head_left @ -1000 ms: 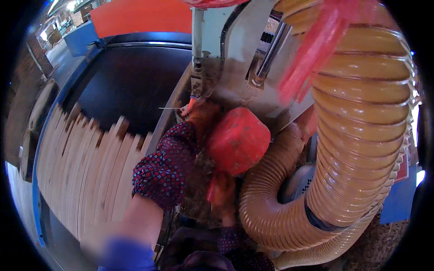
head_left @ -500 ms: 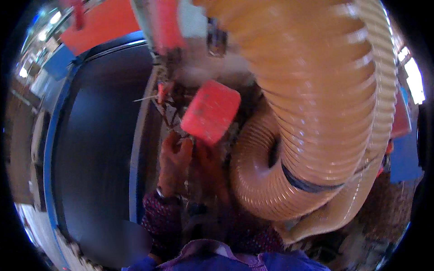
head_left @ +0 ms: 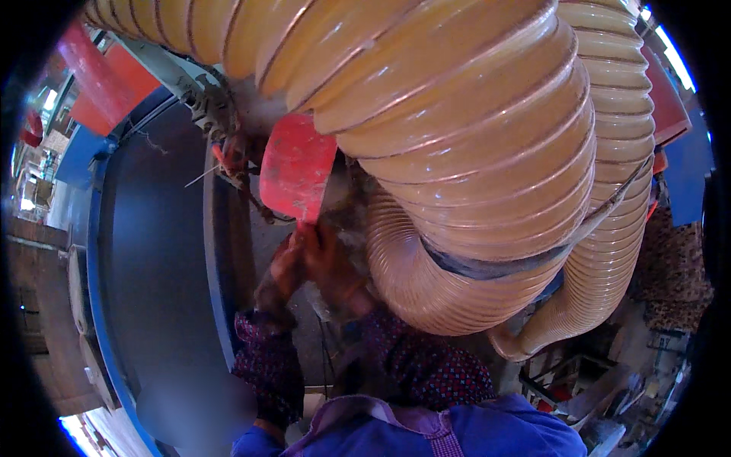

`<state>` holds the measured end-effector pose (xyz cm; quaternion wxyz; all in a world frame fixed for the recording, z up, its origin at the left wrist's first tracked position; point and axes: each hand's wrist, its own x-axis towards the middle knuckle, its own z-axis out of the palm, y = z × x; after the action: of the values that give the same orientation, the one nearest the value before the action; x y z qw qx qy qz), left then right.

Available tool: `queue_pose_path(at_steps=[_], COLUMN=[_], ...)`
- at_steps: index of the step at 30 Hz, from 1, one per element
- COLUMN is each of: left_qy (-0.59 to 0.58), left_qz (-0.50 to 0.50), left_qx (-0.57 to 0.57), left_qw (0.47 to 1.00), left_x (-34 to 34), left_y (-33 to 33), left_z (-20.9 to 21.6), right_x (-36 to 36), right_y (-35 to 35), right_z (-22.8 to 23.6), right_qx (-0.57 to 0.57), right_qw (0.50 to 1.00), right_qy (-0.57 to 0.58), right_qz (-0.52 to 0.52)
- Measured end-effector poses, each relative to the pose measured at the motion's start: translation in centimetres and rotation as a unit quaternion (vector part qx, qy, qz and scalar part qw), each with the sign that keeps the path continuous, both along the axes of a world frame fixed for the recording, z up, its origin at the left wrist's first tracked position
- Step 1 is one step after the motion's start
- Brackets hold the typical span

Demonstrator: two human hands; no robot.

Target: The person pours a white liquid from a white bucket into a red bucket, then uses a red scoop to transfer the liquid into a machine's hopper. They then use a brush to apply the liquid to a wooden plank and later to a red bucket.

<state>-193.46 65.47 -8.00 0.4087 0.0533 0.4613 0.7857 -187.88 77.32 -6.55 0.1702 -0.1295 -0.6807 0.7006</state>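
Gripping a red scoop [head_left: 297, 167] by its narrow handle [head_left: 307, 230], held both hands close together at the near end of it. Had the fingers of the right hand [head_left: 333, 263] closed around the handle, with those of the left hand [head_left: 284, 263] bent in just beside them; could not tell a firm grip from a mere touch on the left. Pointed the broad, dirt-smeared pan of the scoop away from the body, its upper right edge hidden behind a large amber ribbed hose [head_left: 457, 137]. Wore dark patterned sleeves [head_left: 266, 358] and a blue garment [head_left: 506, 426]. Saw a thin pale rod [head_left: 202, 176] left of the scoop, jutting out toward a dark belt [head_left: 156, 244] with a blue frame [head_left: 95, 259]. Had a bend of the hose near the right wrist, a dark band [head_left: 495, 265] wrapped around it. Noticed another ribbed length farther right, and an orange panel [head_left: 138, 72] beyond the far end of the belt.
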Motion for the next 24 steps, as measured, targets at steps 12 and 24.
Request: queue_pose_path(at_steps=[12,24], left_qy=[0.258,0.180], left_qz=[-0.013,0.061], left_qx=[-0.147,-0.138], left_qw=[0.955,0.972], left_x=[-0.5,-2.9], left_y=[1.2,5.8], left_z=[2.4,2.9], right_x=[1.9,-14.1], right_y=[-0.8,13.9], right_z=[3.4,-3.6], right_qx=[0.371,-0.066], right_qw=[0.891,0.984], right_qy=[0.101,0.065], right_qz=[-0.241,-0.155])
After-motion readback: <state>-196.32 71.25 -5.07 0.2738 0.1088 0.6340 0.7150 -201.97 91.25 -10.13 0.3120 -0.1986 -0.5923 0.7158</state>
